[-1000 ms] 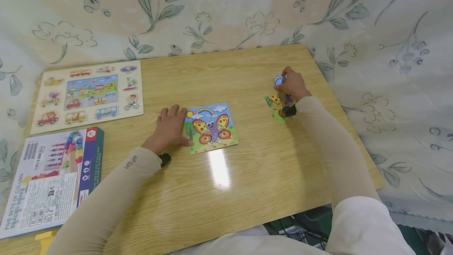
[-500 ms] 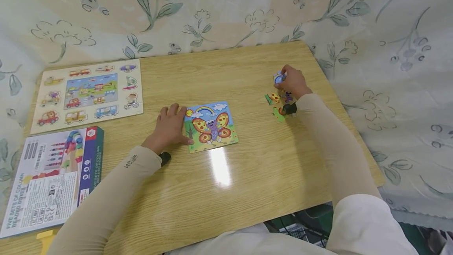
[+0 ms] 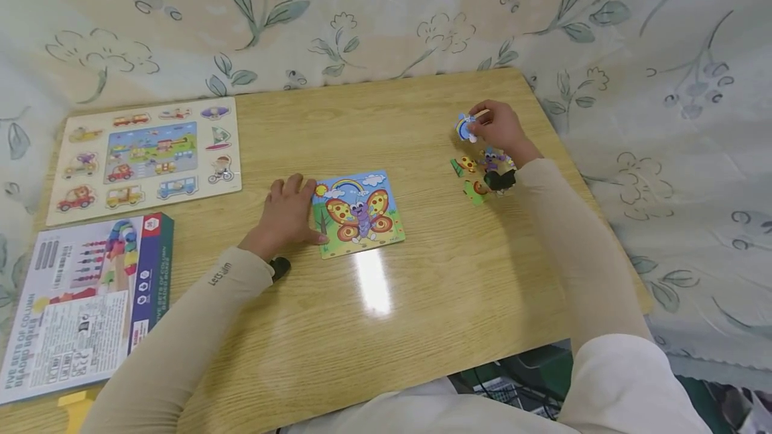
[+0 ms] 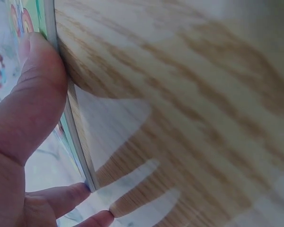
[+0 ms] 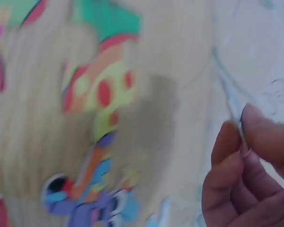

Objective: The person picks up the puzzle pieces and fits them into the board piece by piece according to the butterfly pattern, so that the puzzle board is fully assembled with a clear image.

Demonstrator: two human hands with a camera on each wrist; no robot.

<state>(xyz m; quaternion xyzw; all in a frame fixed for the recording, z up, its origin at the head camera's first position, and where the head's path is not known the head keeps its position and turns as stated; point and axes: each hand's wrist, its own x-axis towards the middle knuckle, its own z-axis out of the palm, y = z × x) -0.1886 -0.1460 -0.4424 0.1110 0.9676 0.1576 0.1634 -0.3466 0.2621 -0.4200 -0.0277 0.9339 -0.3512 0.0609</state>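
Observation:
A square butterfly puzzle board (image 3: 362, 216) lies flat on the table. My left hand (image 3: 286, 216) rests at its left side, fingers spread and thumb over the lower left corner; in the left wrist view the thumb of this hand (image 4: 31, 113) overlaps the board's edge (image 4: 75, 142). Between thumb and fingers, my right hand (image 3: 505, 131) pinches a blue rainbow piece (image 3: 464, 128), seen nearly edge-on in the right wrist view (image 5: 232, 99). Just below that hand lie several loose pieces (image 3: 473, 193), including a spotted yellow and red one (image 5: 104, 90) and a purple one, partly hidden by the wrist.
A wooden vehicle puzzle (image 3: 151, 153) lies at the table's back left, with a beaded-box set (image 3: 78, 307) in front of it. Part of a yellow object (image 3: 78, 410) shows at the lower left. A patterned curtain (image 3: 386, 19) hangs behind the table (image 3: 434, 300).
My right hand has lifted a little up and to the left with the rainbow piece, which is now turned and more exposed. My left hand keeps its place at the board.

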